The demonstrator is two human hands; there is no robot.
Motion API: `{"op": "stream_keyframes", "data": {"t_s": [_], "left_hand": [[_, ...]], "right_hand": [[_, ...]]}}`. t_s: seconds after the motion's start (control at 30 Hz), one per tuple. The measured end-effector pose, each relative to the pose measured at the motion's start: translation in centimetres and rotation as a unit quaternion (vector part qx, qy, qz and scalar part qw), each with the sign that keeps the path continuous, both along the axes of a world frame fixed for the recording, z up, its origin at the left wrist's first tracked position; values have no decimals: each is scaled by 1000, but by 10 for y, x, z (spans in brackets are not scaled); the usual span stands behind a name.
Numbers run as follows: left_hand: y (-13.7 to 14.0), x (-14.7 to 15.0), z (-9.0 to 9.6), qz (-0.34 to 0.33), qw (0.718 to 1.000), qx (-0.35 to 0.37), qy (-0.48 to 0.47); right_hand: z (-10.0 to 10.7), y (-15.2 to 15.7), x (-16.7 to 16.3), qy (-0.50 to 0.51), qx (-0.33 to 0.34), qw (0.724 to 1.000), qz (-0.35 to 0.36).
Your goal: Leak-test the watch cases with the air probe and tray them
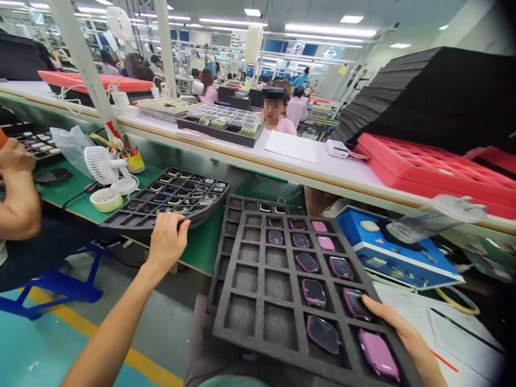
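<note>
My left hand (167, 236) grips the near edge of a dark foam tray (131, 220) on the green bench, its fingers over the rim. That tray holds several watch-like devices with dark screens (169, 191), and its right side looks bent. My right hand (403, 333) grasps the right edge of a nearer black foam tray (237, 338), thumb on top and fingers hidden beneath. Purple-framed watch-like devices (314, 292) sit in its right-hand pockets, some showing dark screens and some plain purple faces (379, 355). Another foam tray (226, 242) lies partly underneath it.
A small white fan (99, 164), a tape roll (105, 199) and a pen cup (136, 162) stand on the bench. At right is a blue machine (395, 252). Red foam trays (435, 172) rest on the shelf. A co-worker's arm (20, 193) is at left.
</note>
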State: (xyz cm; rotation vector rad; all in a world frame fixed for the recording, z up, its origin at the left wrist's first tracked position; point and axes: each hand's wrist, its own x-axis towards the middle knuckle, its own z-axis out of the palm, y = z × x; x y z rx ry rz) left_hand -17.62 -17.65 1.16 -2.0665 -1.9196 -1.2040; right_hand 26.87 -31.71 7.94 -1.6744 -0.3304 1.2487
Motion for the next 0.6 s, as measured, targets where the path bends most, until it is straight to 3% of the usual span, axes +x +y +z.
{"op": "stream_keyframes", "data": {"t_s": [0.17, 0.33, 0.47, 0.6], "left_hand": [[38, -23, 46, 33, 999, 8, -12], [59, -33, 91, 81, 994, -60, -46], [67, -29, 123, 82, 992, -82, -44], [71, -23, 138, 84, 994, -69, -30]], "right_hand": [[15, 14, -25, 47, 31, 996, 71], [16, 34, -53, 105, 61, 977, 174], [-4, 61, -124, 210, 110, 941, 240], [-31, 106, -204, 242, 89, 937, 236]]}}
